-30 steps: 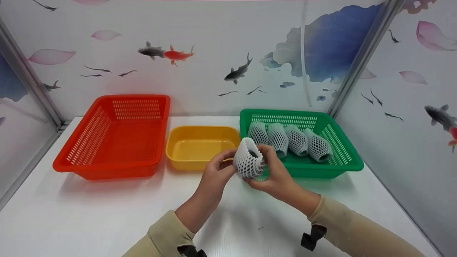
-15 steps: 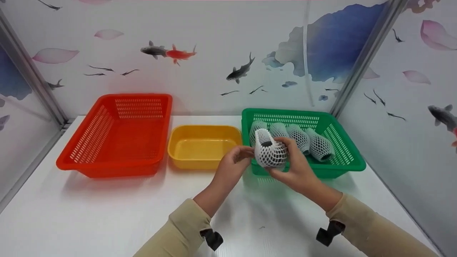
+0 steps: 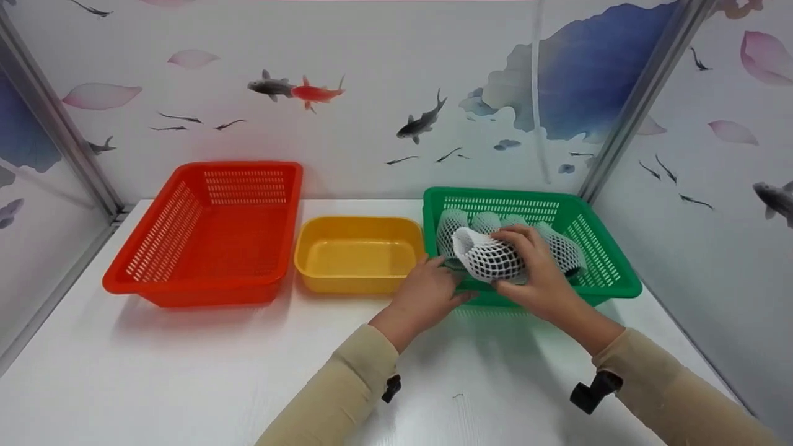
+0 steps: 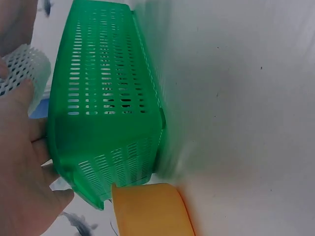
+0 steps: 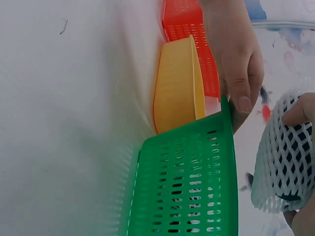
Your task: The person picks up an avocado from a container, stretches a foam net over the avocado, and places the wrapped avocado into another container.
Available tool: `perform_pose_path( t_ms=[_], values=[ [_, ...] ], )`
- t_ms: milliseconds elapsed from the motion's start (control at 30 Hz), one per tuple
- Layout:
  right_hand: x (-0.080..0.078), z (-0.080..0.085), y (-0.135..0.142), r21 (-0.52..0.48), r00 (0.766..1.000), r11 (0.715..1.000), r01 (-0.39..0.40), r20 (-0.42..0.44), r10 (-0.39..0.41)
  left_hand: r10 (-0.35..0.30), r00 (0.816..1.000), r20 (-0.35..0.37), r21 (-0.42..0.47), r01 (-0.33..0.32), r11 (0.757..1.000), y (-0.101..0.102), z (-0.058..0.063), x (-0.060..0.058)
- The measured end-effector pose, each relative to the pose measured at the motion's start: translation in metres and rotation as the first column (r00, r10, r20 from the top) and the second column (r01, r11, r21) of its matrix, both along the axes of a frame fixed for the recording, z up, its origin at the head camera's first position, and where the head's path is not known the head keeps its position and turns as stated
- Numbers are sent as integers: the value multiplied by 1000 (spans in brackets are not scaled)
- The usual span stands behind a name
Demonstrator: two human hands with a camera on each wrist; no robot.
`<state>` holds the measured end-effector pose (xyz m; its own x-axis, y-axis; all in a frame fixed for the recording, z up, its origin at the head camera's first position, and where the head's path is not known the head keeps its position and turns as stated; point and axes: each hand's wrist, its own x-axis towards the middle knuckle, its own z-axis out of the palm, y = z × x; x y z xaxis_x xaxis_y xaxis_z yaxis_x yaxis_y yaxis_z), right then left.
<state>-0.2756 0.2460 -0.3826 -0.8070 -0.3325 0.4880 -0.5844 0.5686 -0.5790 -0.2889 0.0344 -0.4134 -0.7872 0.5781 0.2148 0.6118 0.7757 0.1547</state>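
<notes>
My right hand (image 3: 542, 272) grips a white foam net sleeve (image 3: 492, 257) with something dark inside it, held over the near left part of the green basket (image 3: 619, 282). One end of the sleeve gapes toward the left; in the right wrist view the dark content shows through the mesh of the sleeve (image 5: 283, 152). My left hand (image 3: 427, 294) rests at the basket's near left corner, its fingers reaching over the rim. Several more foam net sleeves (image 3: 452, 232) lie side by side in the basket, partly covered by my right hand and the held one.
A yellow tub (image 3: 359, 282) stands directly left of the green basket. Farther left is a larger red basket (image 3: 192, 288). Printed white panels (image 3: 372, 155) close off the back and sides of the white table (image 3: 248, 359).
Both hands have moved right. The left hand has let go of the foam net sleeve and come to the basket rim; the right hand has carried the sleeve over the green basket.
</notes>
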Motion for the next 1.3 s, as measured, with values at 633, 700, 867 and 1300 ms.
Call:
perform_pose_path(
  t_ms=[633,700,867,1300],
  values=[
    [-39,19,52,272,923,962,41,359,-141,46,964,262,-279,30,960,18,30,-15],
    [-43,20,55,282,899,959,28,413,-148,47,959,279,-287,37,957,18,32,-15],
    [-55,23,59,325,828,946,-14,534,-172,52,948,315,-270,37,962,16,34,-16],
    [-76,17,62,471,707,870,-144,664,-243,54,948,313,-263,32,964,14,31,-17]
  ],
)
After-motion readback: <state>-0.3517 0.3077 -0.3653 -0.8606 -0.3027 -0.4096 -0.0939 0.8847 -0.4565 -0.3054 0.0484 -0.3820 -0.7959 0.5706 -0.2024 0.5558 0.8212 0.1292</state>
